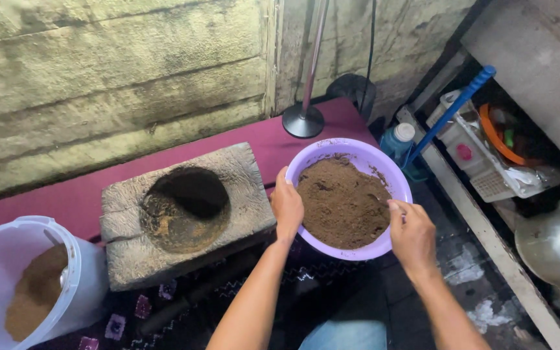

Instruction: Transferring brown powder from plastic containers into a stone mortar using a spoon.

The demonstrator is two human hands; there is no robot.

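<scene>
Head view | both hands' fingers clamped on purple bowl (358, 150) rim | brown powder (343, 204) inside

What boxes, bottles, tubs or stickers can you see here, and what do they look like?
Blue bottle: behind the purple bowl, blue with a white cap.
White basket: at the right under the shelf, with a round pink sticker on its side.
Clear tub: lower left, see-through with a white rim, brown powder inside.
No screens or signs in view.
</scene>
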